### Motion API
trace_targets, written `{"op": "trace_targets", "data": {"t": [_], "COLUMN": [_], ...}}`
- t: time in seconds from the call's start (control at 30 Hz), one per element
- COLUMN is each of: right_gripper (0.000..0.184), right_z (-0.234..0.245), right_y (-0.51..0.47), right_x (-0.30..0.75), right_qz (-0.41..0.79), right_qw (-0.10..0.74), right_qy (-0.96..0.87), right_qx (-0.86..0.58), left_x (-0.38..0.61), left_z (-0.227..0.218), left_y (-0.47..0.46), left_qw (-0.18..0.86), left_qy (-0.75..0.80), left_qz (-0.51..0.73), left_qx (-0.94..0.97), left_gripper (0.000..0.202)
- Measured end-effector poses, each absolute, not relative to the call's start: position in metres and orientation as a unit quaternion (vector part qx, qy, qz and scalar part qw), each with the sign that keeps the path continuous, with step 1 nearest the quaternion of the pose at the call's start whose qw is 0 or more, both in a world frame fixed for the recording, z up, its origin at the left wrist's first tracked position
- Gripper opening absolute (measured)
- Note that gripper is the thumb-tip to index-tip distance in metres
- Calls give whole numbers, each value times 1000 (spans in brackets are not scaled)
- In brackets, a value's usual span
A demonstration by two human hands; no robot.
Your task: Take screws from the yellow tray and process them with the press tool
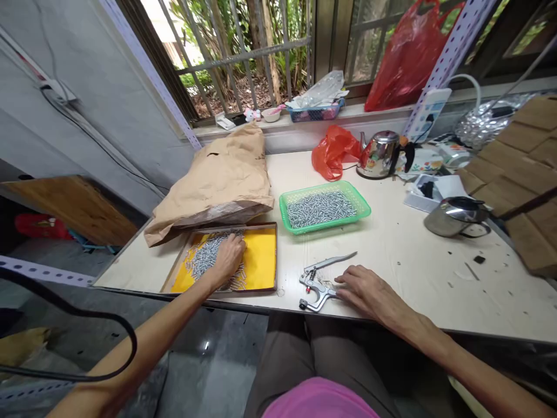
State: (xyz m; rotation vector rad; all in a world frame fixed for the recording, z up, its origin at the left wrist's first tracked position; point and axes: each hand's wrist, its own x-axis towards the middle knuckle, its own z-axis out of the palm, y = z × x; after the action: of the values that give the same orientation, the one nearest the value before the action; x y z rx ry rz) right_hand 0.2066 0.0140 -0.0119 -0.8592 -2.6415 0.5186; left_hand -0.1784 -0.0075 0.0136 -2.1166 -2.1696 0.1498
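My left hand (230,254) is in the cardboard tray (275,258) with a yellow lining, its fingers curled down into a heap of small silver metal pins (204,255). The fingertips are hidden, so what they pinch does not show. My right hand (368,288) lies on the table with fingers stretched out and slightly apart. Its fingertips touch the end of the lower handle of a pair of silver hand pliers (319,293), which lies with its handles spread. Behind the pliers stands a green plastic basket (285,217) holding many similar metal pieces.
A large brown paper bag (221,174) leans over the tray's back edge. Toward the back are a red plastic bag (333,152) and a steel kettle (380,157). A metal pot (455,217) and stacked cardboard (522,174) stand at right. The table's front edge borders my lap.
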Motion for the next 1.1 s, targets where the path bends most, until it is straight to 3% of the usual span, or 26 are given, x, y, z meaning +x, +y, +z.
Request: {"op": "trace_targets", "data": {"t": [0.1,0.23,0.33,0.57,0.73,0.83,1.0,1.1], "right_gripper": [15,12,14,14,16,17,14,13], "right_z": [-19,-23,-25,-22,-24,-27,-31,-32], "right_y": [3,-1,0,8,8,7,5,4], "right_x": [220,222,220,225,228,227,226,225], "right_qz": [189,184,158,126,125,111,88,84], "right_qw": [126,114,113,94,101,101,102,99], "right_qy": [-921,-917,-916,-907,-906,-908,-908,-904], "right_qx": [-316,-334,-351,-391,-392,-392,-397,-407], "left_x": [-161,-97,-50,-33,-38,-34,-20,-12], "left_z": [21,21,10,-6,-8,-11,-17,-19], "left_y": [-13,-33,-51,-59,-61,-57,-43,-41], "left_qw": [18,-151,-194,-153,-134,-227,-491,-534], "left_qy": [-729,-702,-651,-637,-629,-666,-716,-700], "left_qz": [-87,-220,-180,6,9,-96,-256,-286], "left_qx": [-679,-660,-711,-756,-765,-704,-424,-379], "left_gripper": [19,18,18,25,29,22,23,31]}}
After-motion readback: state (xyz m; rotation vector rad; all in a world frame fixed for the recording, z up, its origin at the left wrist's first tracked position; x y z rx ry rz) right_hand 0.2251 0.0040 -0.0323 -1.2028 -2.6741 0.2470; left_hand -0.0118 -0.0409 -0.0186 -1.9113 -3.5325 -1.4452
